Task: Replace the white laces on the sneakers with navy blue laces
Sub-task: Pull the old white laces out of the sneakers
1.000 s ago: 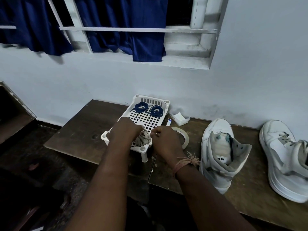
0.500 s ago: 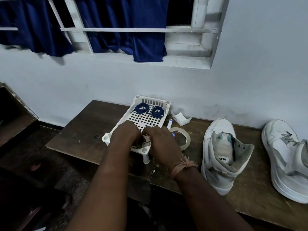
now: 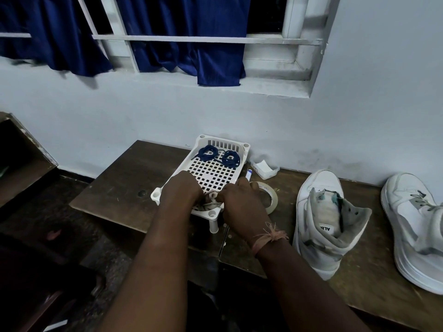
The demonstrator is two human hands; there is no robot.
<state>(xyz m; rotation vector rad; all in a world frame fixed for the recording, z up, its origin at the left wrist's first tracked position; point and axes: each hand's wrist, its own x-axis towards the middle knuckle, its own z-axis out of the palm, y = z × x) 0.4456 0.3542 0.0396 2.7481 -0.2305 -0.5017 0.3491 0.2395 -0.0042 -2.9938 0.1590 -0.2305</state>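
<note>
- A white perforated tray (image 3: pixel 211 173) on short legs is seen on the dark wooden surface (image 3: pixel 119 185), close to the wall; two coiled navy blue laces (image 3: pixel 219 155) lie side by side at its far end.
- A bundle of white laces (image 3: pixel 211 200) is held at the near end of the tray; the left hand (image 3: pixel 182 190) is curled over it from the left; the right hand (image 3: pixel 242 200) is closed on it from the right, fingertips pinching the bundle.
- A frayed thread band (image 3: pixel 271 236) is worn on the right wrist.
- A roll of tape (image 3: pixel 269 197) lies flat just beside the tray, partly covered by the right hand; a pen (image 3: pixel 248 174) and a small open box (image 3: pixel 263 168) are seen behind it.
- An unlaced white sneaker (image 3: pixel 321 221) stands to the right, tongue pulled up; a second white sneaker (image 3: pixel 417 226), with laces in place, is set further right, apart from the first.
</note>
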